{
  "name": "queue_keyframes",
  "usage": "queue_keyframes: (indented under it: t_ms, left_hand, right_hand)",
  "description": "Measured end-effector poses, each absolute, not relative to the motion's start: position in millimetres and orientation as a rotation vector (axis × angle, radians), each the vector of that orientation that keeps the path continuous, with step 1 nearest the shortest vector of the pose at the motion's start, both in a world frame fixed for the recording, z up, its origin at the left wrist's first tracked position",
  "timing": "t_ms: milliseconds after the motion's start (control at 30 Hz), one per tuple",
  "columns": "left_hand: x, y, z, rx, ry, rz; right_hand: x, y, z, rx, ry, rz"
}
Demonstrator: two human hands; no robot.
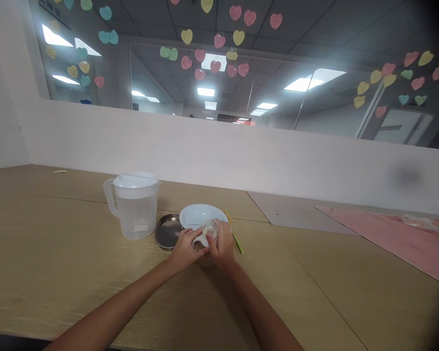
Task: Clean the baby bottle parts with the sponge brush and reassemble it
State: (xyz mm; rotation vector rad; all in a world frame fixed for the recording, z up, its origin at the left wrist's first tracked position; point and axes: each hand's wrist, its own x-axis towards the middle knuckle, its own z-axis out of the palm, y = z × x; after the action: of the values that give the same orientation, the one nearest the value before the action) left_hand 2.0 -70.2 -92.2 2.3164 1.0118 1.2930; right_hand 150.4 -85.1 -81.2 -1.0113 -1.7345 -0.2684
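Note:
Both hands meet over the table in front of a white plate (193, 214). My right hand (224, 243) is wrapped round a small clear, rounded piece (210, 227), its thumb against the front. My left hand (186, 249) pinches a white ring-like handle (198, 240) just beside it. Whether the clear piece and the white handle are one object cannot be made out. Something transparent, partly hidden, stands below the fingers. A round metal dish (167, 232) lies left of the hands, close to the plate.
A lidded translucent pitcher (137, 209) stands left of the metal dish on the wooden table (95, 263). Right of the hands lies a thin yellow-green stick (237, 243). A pink cloth (395, 236) with a clear plastic bag (426, 224) covers the far right. A wall with a window rises behind.

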Motion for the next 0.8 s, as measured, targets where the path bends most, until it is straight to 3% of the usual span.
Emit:
queue_keyframes:
  t_ms: [233,367,800]
  left_hand:
    - [1,-69,-90,2.300,0.985,1.246]
    - [1,-70,-91,2.274,1.018,1.242]
    - [-1,-70,-94,2.229,1.025,1.206]
  right_hand:
    - [146,-88,-73,-1.005,-1.426,-0.293]
    - [150,-83,-68,-1.023,-1.221,-0.135]
    - [182,-44,-87,-1.032,-1.348,0.305]
